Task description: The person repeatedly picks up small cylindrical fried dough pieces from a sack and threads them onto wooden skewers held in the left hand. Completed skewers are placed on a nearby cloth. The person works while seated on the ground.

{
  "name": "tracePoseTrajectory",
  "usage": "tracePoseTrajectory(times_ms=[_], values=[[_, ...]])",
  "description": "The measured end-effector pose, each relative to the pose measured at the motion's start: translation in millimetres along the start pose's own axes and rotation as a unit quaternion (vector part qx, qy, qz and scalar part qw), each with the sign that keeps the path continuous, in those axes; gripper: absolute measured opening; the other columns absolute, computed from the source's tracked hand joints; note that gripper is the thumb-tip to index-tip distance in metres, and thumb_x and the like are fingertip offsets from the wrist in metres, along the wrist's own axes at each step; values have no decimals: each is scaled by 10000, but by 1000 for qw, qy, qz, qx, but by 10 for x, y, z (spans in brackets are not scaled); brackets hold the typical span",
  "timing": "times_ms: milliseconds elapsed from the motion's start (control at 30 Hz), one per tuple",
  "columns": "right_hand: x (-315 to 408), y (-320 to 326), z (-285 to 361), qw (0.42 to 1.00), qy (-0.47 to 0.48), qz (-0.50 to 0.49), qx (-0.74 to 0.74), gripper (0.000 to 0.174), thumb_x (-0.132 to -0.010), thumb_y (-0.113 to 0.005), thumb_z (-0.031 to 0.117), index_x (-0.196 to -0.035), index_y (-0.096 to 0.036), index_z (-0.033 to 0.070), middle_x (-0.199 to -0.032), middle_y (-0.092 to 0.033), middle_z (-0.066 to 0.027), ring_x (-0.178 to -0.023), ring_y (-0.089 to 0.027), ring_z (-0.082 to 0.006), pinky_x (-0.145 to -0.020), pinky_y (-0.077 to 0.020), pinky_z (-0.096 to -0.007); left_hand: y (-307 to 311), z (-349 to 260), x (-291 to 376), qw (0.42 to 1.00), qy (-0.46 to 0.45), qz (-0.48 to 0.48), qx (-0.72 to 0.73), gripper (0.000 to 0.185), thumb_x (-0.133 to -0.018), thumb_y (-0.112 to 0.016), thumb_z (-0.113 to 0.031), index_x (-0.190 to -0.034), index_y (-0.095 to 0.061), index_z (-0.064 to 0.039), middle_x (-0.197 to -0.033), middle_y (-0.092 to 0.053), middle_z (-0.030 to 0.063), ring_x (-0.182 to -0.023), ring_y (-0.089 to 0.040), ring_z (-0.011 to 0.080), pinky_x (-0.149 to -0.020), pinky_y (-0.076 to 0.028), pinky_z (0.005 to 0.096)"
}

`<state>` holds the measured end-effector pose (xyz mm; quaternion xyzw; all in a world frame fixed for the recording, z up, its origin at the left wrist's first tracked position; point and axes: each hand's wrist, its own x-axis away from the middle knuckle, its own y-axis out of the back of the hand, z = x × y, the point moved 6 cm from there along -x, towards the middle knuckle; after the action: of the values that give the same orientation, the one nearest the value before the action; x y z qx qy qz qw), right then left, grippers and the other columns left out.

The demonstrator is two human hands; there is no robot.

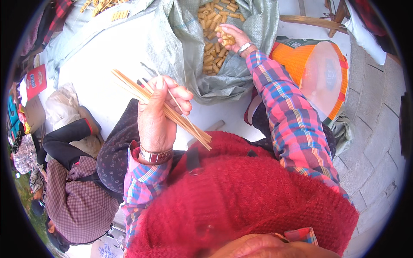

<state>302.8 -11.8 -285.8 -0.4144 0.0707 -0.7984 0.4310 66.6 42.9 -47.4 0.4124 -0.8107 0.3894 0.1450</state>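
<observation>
A bundle of thin wooden sticks [185, 120] lies gripped in my left hand [158, 113], slanting across the palm. One stick [176, 100] stands a little apart from the rest, between the fingers. My right hand [234, 37] reaches over the open mouth of a large woven plastic sack [174, 48] and holds several short tan cylindrical pieces [228, 39]. Many more of these tan pieces [211, 19] lie loose inside the sack. The sack stands in front of me, its rim folded and crumpled.
An orange woven bag [290, 67] with a pale inside stands right of the sack. Behind it are a wooden frame [313, 22] and grey paving [371, 135]. More tan pieces [119, 15] lie on sheeting at upper left. A person in a checked top [80, 206] sits at my left.
</observation>
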Motion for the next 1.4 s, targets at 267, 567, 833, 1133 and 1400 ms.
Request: tracePoseTrajectory(times_ms=[267, 567, 833, 1133, 1400], values=[[494, -721, 589, 980, 54, 182, -63, 421, -835, -573, 295, -1205, -495, 109, -1008, -588, -102, -747, -600, -156, -433, -403, -204, -151, -135, 123, 997, -55, 41, -40, 245, -965, -414, -250, -923, -513, -30, -788, -637, 158, -595, -605, 171, -536, -486, 252], [1521, -1555, 1008, 964, 33, 250, 82, 395, -862, -531, 349, -1124, -540, 54, -890, -595, -65, -651, -596, -127, -368, -372, -183, -354, -346, 221, 981, -160, 73, -79, 250, -954, -443, -257, -952, -515, -18, -997, -605, 126, -717, -656, 182, -541, -494, 234], [2046, -1819, 930, 949, 120, 199, 214, 392, -870, -517, 301, -1159, -498, 37, -837, -586, -72, -593, -595, -115, -326, -348, -170, -396, -267, 278, 968, -165, 113, -151, 235, -961, -440, -252, -943, -539, -39, -924, -607, 74, -781, -658, 163, -571, -488, 216], [2090, -1691, 815, 949, 168, 160, 212, 251, -871, -522, 276, -974, -564, 51, -798, -614, -43, -596, -622, -114, -349, -388, -189, -204, -145, 216, 968, -175, 102, -145, 217, -943, -453, -209, -919, -534, -10, -857, -597, 87, -721, -639, 161, -528, -464, 225], [1948, -1651, 691, 966, 103, 129, 198, 324, -860, -575, 366, -946, -587, 53, -782, -637, -51, -584, -635, -128, -337, -388, -194, -121, -136, 208, 975, -170, 77, -123, 211, -956, -447, -216, -922, -544, -31, -909, -626, 108, -756, -635, 150, -523, -427, 209]])
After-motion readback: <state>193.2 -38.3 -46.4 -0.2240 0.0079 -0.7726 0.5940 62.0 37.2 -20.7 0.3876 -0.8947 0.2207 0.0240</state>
